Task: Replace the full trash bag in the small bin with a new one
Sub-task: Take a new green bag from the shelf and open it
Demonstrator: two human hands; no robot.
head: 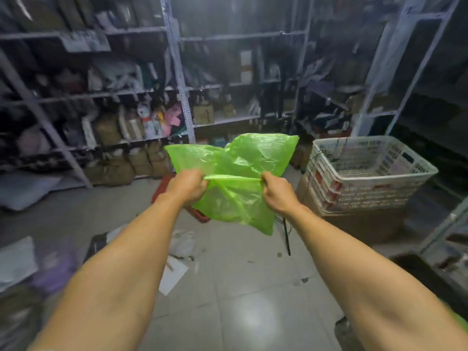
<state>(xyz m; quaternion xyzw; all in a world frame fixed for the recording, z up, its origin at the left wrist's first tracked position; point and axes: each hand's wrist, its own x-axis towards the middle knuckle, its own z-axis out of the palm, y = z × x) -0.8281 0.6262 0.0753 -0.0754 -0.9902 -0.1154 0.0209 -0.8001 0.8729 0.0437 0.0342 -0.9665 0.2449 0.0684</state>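
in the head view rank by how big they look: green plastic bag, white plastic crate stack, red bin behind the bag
1. White slatted plastic crate stack
2. Thin green plastic bag, closer to the camera, so its true size is unsure
3. Red bin, mostly hidden behind the bag and left hand

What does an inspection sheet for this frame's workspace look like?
Surface: grey tiled floor, glossy, littered.
Job's things: translucent green plastic trash bag held in the air; red rim of a bin-like object behind it, mostly hidden.
Clutter: white paper scraps and a crumpled white bag on the floor.
Grips: left hand and right hand each pinch the bag's edge, pulling it apart.
Cables: thin dark rod or cord, unclear.
Surroundings: grey metal shelving packed with parcels; stacked white plastic lattice crates.
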